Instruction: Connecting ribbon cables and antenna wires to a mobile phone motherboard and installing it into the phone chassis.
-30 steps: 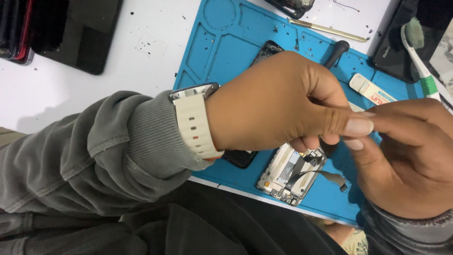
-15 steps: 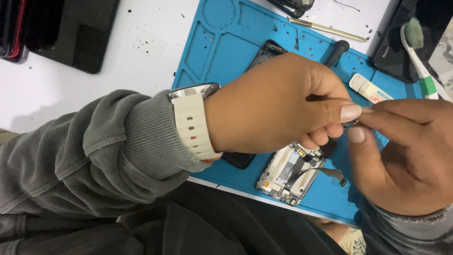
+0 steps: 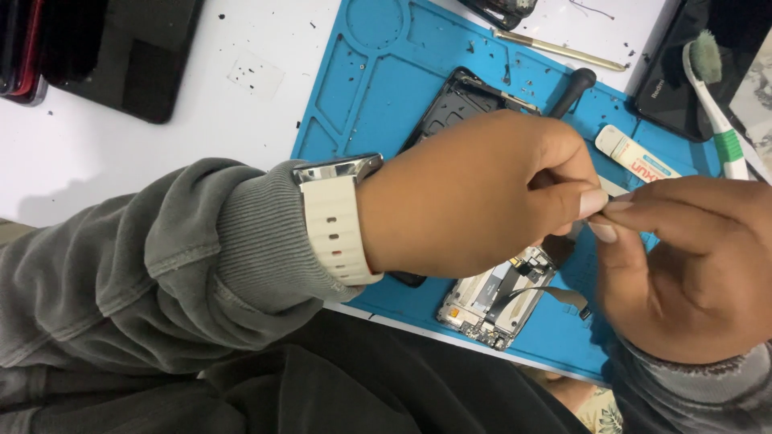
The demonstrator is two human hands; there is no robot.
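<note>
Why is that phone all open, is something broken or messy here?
The opened phone on the blue mat has its insides bare, with a thin ribbon cable sticking out sideways. Small dark crumbs speckle the mat and the white table. Nothing looks spilled.

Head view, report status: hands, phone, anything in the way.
Left hand and right hand fingertips pinched together, anything held too small to tell. Opened phone frame below on blue mat, untouched. Left hand hides much of it.

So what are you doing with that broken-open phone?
A person's left hand and right hand meet fingertip to fingertip above a blue work mat, pinching something too small to make out. Under them lies an opened phone with its insides showing. A toothbrush rests nearby.
</note>
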